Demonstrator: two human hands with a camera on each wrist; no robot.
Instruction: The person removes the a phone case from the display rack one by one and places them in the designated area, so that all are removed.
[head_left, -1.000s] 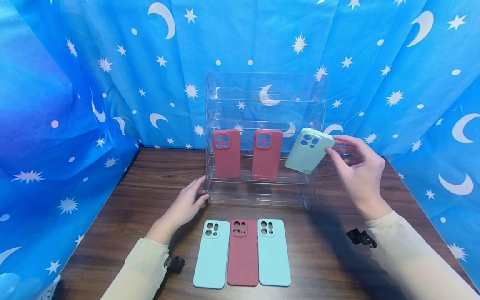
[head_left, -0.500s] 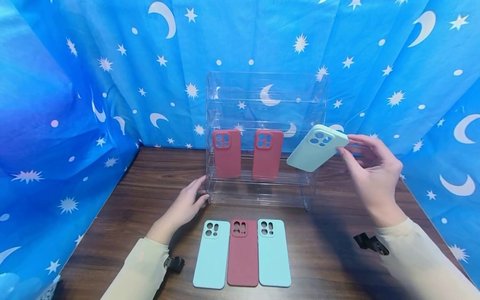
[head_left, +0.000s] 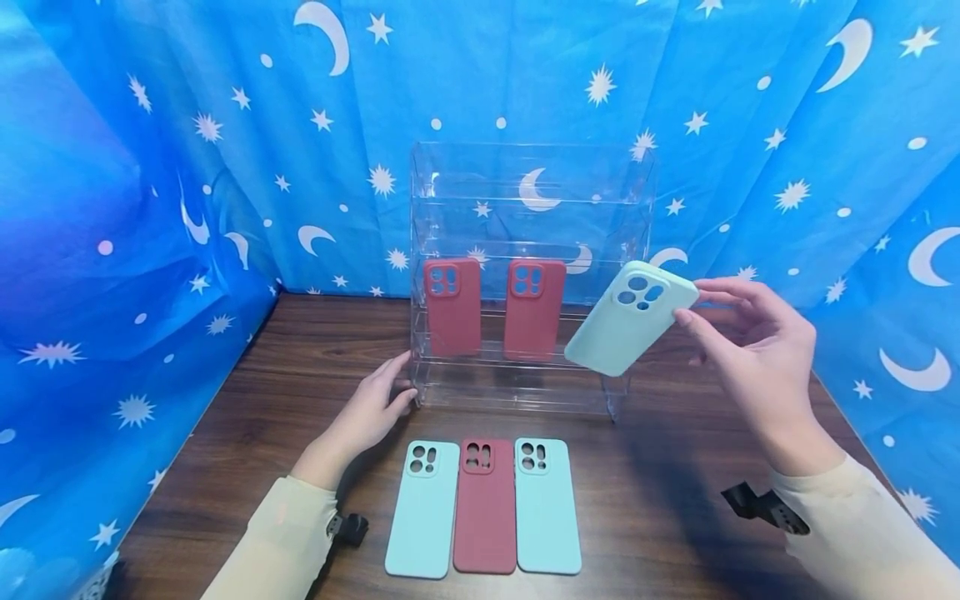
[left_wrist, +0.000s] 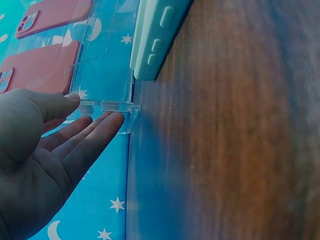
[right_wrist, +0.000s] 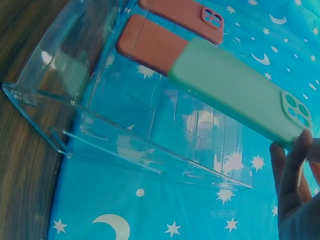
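My right hand (head_left: pixel 772 358) pinches a mint-green phone case (head_left: pixel 630 321) by its upper right corner, thumb on the back face. The case leans to the right, in front of the right end of a clear acrylic display rack (head_left: pixel 517 392). In the right wrist view, the green case (right_wrist: pixel 240 92) overlaps a red phone case on the rack. One red phone case (head_left: pixel 453 317) stands at the rack's left, another red phone case (head_left: pixel 534 321) in the middle. My left hand (head_left: pixel 375 404) touches the rack's lower left side with fingers extended, thumb apart from them in the left wrist view.
Three phone cases lie in a row before the rack: a mint one (head_left: pixel 422 521) at left, a dark red one (head_left: pixel 485 521) between, another mint one (head_left: pixel 549 521) at right. The wooden table (head_left: pixel 255 400) meets a blue star-and-moon curtain (head_left: pixel 480 75) behind.
My right hand has drawn the mint case to the right and tilted it further, then lowered it slightly. The left hand stays at the rack's side.
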